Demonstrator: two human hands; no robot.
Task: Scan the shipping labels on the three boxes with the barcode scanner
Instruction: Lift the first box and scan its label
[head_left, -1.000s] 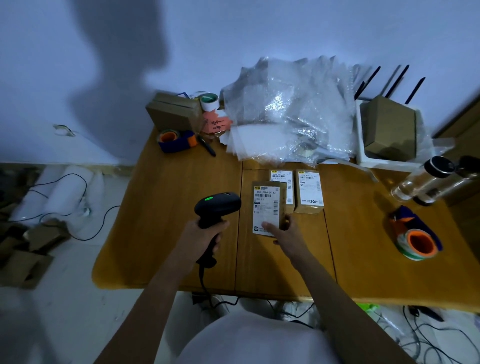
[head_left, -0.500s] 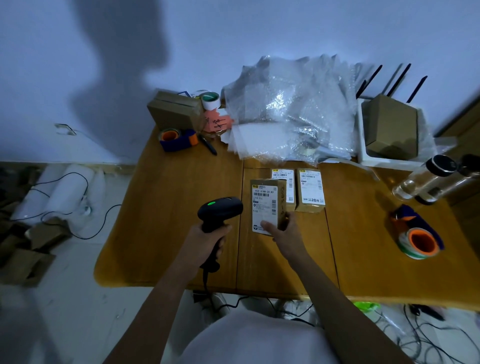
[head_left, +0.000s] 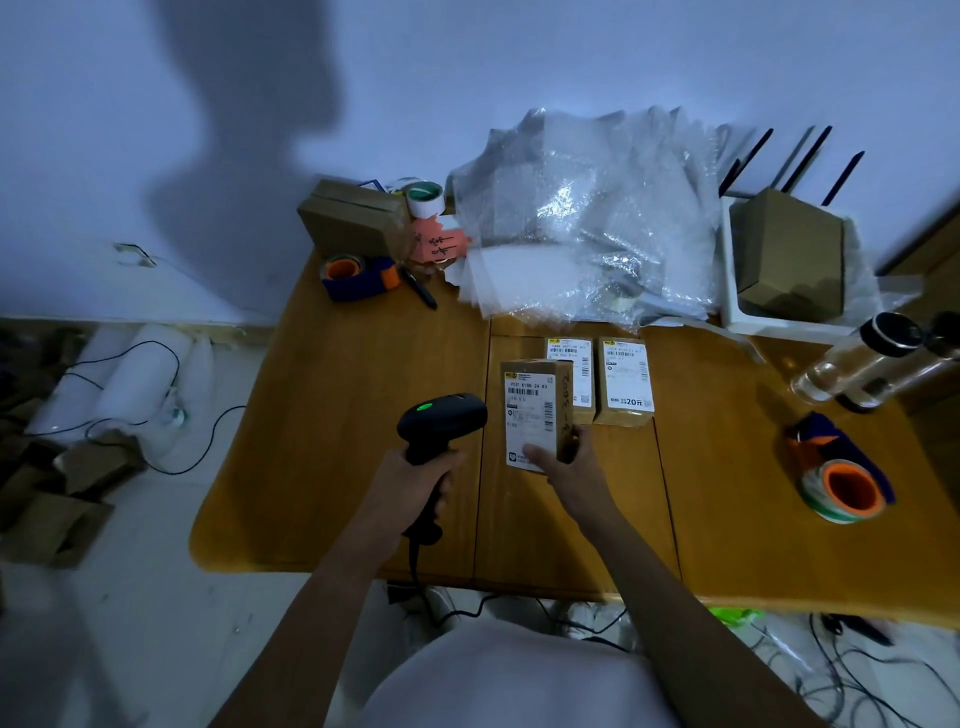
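Three small cardboard boxes with white shipping labels are at the middle of the wooden table. My right hand grips the nearest box by its lower end and holds it lifted, label facing up. The second box lies partly hidden behind it, and the third box lies flat to the right. My left hand is closed around the handle of the black barcode scanner, whose green light is lit. Its head sits just left of the held box.
Bubble wrap is heaped at the back. A tape dispenser, a pen, a brown box and a tape roll sit back left. A white tray with a carton, clear bottles and another tape dispenser are on the right. Cables and cardboard scraps litter the floor.
My right hand has raised and tilted the nearest box off the table. The scanner in my left hand has moved slightly right, closer to the box.
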